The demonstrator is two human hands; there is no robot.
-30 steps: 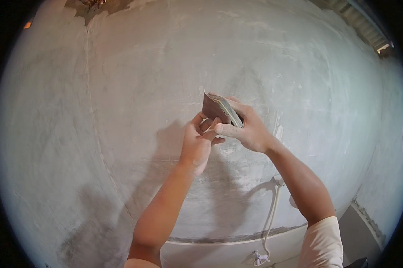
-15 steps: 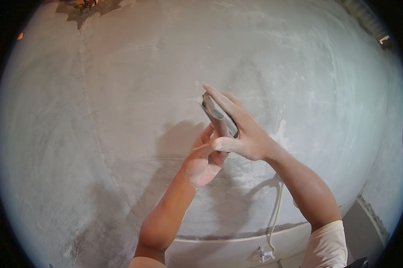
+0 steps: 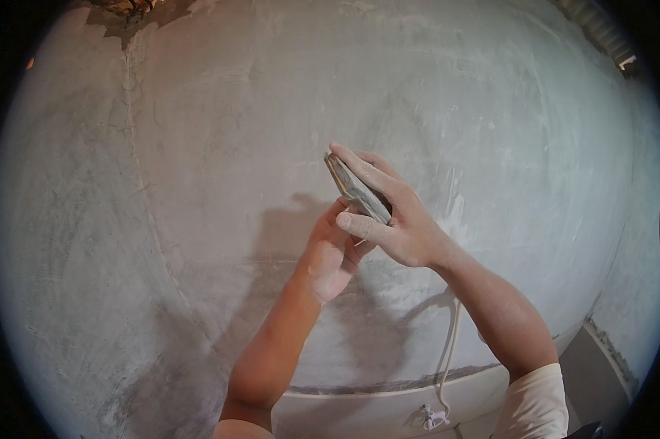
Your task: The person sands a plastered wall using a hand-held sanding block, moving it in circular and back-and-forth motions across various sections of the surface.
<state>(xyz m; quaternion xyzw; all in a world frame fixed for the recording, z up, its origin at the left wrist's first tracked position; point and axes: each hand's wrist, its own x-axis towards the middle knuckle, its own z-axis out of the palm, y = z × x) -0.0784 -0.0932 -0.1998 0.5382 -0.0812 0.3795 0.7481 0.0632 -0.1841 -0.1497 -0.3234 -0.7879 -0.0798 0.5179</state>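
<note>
A flat grey sanding block [image 3: 371, 201] with a thin yellowish line along one edge is held tilted in front of the wall. My right hand [image 3: 399, 212] grips it from the right, its dusty fingers stretched along the upper side and its thumb across the lower end. From below, my left hand [image 3: 333, 252] curls its fingers against the block's underside, partly hidden behind the right thumb. A thin pale edge, perhaps of sandpaper, shows between the hands by the thumb. White dust coats the right fingers.
A grey plastered wall [image 3: 220, 132] fills most of the view, with a vertical seam on its left and a broken patch at top left. Below right, a pale hose [image 3: 453, 344] hangs down to a small tap [image 3: 434, 417] by a light ledge [image 3: 344, 404].
The curled brown sheet seen at the block's near side has gone from sight, and the block's yellowish edge now shows. My left hand has shifted slightly up; the right thumb moved left.
</note>
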